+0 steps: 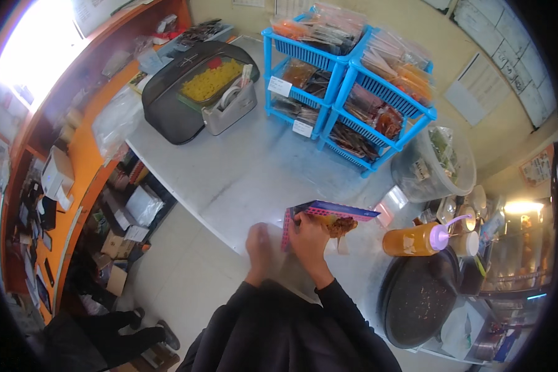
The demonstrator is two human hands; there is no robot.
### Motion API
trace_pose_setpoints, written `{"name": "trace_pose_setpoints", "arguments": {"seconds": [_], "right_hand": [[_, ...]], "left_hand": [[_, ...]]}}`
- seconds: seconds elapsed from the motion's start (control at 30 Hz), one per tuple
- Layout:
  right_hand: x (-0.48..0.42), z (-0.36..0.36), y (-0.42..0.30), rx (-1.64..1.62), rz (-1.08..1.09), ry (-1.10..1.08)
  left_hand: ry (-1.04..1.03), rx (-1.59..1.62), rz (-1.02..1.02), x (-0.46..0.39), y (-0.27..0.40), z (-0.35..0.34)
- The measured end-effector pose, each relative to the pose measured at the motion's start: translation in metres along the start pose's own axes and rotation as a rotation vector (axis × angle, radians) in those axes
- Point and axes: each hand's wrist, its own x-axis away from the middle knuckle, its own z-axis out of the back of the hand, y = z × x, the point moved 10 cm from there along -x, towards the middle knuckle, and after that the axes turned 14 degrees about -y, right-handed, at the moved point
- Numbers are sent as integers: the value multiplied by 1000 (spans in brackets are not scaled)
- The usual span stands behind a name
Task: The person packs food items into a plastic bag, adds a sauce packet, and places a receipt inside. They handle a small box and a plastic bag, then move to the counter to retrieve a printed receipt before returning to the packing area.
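Observation:
My right hand (310, 242) grips the pink side of a small printed cardboard food box (344, 208), blue along its upper edge. Within the box, beside that hand, shows a piece of brown fried food (342, 227), with something yellow behind it. A pale paper flap (342, 245) hangs below the food. My left hand (259, 249) is blurred, to the left of the box and apart from its printed side. Its fingers are curled, and whether they hold anything cannot be made out. Both hands are over the near part of the metal table (242, 186).
Blue plastic basket racks (348, 93) with packets stand at the back. Left of them are a tub of yellow food (211, 81) and a tape dispenser (232, 109). To the right are a sauce bottle (409, 239), a dark round pan (421, 297) and a clear bucket (407, 172). A person's legs (130, 335) show lower left.

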Motion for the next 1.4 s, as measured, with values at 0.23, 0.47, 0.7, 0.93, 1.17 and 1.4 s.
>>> {"name": "trace_pose_setpoints", "arguments": {"seconds": [0.23, 0.47, 0.7, 0.93, 1.17, 1.4], "right_hand": [[5, -30, -10, -45, 91, -54], [47, 12, 21, -325, -91, -284], [100, -65, 2, -217, -231, -432], [133, -106, -26, -352, -610, -160], [142, -117, -20, -328, -639, -36], [143, -118, -8, -380, -631, -19]], "left_hand": [[-13, -3, 123, 1, 6, 25], [41, -15, 271, -2, -57, 129], [-203, -250, 18, -52, -43, 131], [-1044, -319, -561, -5, 8, 24], [-1122, -396, -482, 16, -9, 3], [-1094, -423, -440, 11, -10, -5]]}}
